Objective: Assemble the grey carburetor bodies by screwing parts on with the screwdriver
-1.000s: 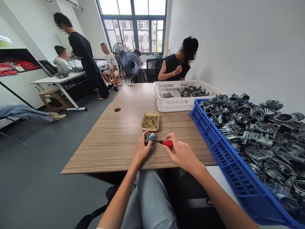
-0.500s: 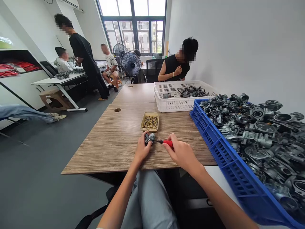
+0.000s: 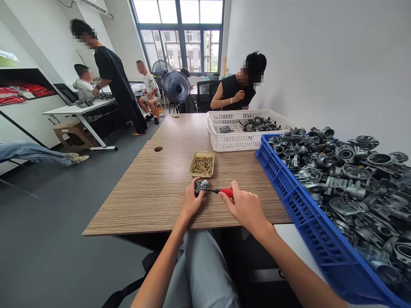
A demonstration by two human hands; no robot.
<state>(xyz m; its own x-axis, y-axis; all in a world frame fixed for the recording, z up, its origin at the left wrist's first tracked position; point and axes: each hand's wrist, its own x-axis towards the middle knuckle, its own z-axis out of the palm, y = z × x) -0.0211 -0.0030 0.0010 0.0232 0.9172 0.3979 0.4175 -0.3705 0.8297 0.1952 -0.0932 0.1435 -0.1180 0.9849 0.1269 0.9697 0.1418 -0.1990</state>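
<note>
Near the front of the wooden table (image 3: pixel 138 201), my left hand (image 3: pixel 192 202) grips a small grey metal carburetor (image 3: pixel 203 185), partly covered by the fingers. My right hand (image 3: pixel 245 205) is wrapped round the red handle of a screwdriver (image 3: pixel 226 192). Its dark shaft points left and its tip meets the carburetor's right side; the exact contact spot is too small to make out. Just beyond the carburetor stands a small tan tray (image 3: pixel 201 175) holding many brass-coloured screw-like pieces (image 3: pixel 203 165).
To my right, a blue crate (image 3: pixel 298 218) is heaped with carburetors (image 3: pixel 349 171). Behind it is a white basket (image 3: pixel 237 141) with more dark metal parts. A co-worker (image 3: pixel 237 92) sits at the table's far end. Other people and a fan (image 3: pixel 176 87) are farther back.
My right hand has turned slightly on the screwdriver handle, while my left hand and the carburetor stay in place. At the back left, the standing person's arm has lowered toward the white table.
</note>
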